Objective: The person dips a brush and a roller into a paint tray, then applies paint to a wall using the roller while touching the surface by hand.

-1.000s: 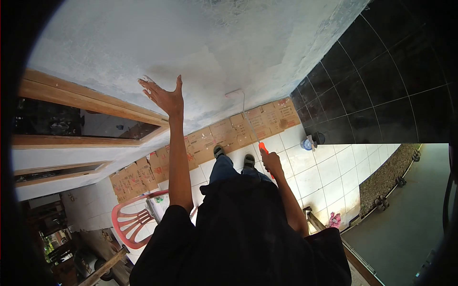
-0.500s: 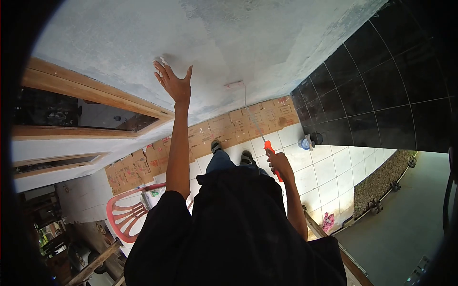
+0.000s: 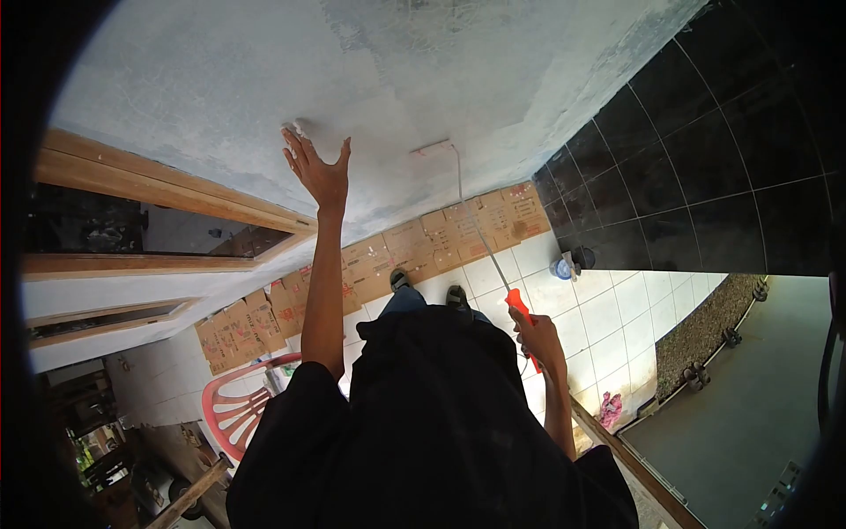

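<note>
My left hand (image 3: 322,179) is raised by the grey-white wall (image 3: 220,79), its fingers spread near a small whitish lump (image 3: 298,128) at the fingertips; whether it grips the lump is unclear. My right hand (image 3: 539,339) is wrapped round the red handle (image 3: 520,304) of a paint roller. The roller's long metal rod (image 3: 480,225) runs up to a thin, pale roller head (image 3: 432,148), which lies against or close to the wall.
Flattened cardboard (image 3: 432,238) lines the wall's foot over white tiles (image 3: 573,335). Wooden window frames (image 3: 167,181) are on the left, above a red plastic chair (image 3: 211,406). Black tiles (image 3: 687,176), a blue-white container (image 3: 561,268) and a pink cloth (image 3: 610,408) are on the right.
My right hand has moved right and down with the red handle, and the rod is tilted more. The roller head has shifted slightly up and left. My left hand stays spread near the wall.
</note>
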Available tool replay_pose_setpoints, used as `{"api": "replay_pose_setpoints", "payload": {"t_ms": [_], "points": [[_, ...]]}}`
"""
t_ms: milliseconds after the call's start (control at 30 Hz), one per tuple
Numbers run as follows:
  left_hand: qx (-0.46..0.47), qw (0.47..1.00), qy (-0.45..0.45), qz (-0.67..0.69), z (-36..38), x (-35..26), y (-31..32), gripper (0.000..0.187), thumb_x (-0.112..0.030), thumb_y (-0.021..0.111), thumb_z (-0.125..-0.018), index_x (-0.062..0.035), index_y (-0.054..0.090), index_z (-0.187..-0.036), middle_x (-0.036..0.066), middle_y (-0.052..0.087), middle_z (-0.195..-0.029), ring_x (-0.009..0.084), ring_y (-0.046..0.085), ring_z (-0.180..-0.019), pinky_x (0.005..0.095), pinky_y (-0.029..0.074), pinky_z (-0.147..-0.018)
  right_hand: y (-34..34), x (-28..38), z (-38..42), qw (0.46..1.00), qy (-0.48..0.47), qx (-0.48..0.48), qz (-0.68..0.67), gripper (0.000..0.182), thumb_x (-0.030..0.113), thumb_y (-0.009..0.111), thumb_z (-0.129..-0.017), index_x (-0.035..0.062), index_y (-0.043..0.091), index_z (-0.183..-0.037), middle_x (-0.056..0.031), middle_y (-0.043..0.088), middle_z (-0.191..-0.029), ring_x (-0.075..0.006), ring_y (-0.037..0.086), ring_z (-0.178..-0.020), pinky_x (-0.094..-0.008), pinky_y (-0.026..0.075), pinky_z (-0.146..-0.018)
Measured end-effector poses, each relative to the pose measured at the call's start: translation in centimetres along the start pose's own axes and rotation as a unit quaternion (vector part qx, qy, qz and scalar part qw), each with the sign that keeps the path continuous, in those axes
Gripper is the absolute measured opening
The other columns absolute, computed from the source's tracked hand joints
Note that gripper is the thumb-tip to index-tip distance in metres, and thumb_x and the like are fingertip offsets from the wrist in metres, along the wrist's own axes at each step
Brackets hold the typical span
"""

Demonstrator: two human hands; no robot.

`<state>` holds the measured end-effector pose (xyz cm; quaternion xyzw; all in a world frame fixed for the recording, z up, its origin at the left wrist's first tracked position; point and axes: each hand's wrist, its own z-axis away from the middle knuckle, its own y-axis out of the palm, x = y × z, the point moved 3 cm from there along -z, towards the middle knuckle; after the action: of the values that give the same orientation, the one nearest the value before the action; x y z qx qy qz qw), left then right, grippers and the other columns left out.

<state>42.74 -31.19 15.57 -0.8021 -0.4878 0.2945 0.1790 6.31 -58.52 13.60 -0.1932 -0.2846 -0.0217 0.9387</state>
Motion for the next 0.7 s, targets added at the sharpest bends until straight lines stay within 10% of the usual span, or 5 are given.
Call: {"api": "replay_pose_setpoints", "payload": {"t_ms": [700], "points": [[-0.104, 0.988, 0.073, 0.090, -10.9, -5.2, -6.7, 0.088, -0.019, 0.073, -0.075, -0.0018, 0.021, -0.144, 0.021, 0.021, -0.149, 0.0360, 0.026, -0.137, 0.0529, 0.018, -0.111, 1.3, -1.5, -0.5, 0.954, -0.246, -0.076, -0.153, 0.033, 0.031, 0.057, -0.092, 0.0032, 0.054, -0.074, 0.0055, 0.042, -0.058, -0.0032, 0.037, -0.049, -0.0208, 0.028, -0.044]]}}
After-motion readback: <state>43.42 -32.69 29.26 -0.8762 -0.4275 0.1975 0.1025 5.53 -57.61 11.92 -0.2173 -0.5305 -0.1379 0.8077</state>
